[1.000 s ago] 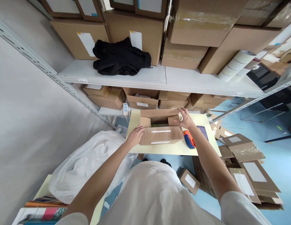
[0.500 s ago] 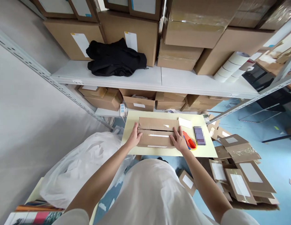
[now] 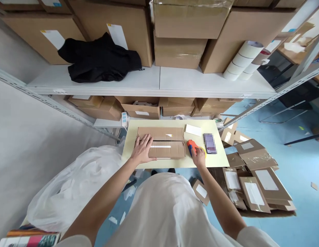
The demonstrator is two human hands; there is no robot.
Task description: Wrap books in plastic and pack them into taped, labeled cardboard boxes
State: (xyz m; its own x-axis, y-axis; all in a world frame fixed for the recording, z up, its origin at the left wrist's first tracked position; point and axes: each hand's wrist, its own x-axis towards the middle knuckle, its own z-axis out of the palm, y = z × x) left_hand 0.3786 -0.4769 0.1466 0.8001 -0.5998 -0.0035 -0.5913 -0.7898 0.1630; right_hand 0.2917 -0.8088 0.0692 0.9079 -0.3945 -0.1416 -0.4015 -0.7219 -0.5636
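Observation:
A closed cardboard box (image 3: pixel 172 150) lies on the pale yellow tabletop (image 3: pixel 216 161), a narrow dark gap running between its top flaps. My left hand (image 3: pixel 142 150) rests with fingers spread on the left part of the box top. To the right of the box, my right hand (image 3: pixel 199 158) has its fingers wrapped around an orange and blue tape dispenser (image 3: pixel 191 144), with a bit of yellow showing at its side. Behind the dispenser lies a white stack of paper or labels (image 3: pixel 193 130). A blurred-out phone-like rectangle (image 3: pixel 210 143) sits farther right.
Ahead is a metal shelf (image 3: pixel 139 90) with large cartons, a black garment (image 3: pixel 103 60) and white label rolls (image 3: pixel 243 60). A translucent plastic bag (image 3: pixel 74 185) bulges at the left. Flattened cartons (image 3: pixel 254 192) pile on the floor at right.
My right hand has left the box top and closed on the tape dispenser. My left hand has moved from the box's left edge onto its top. The view has shifted slightly.

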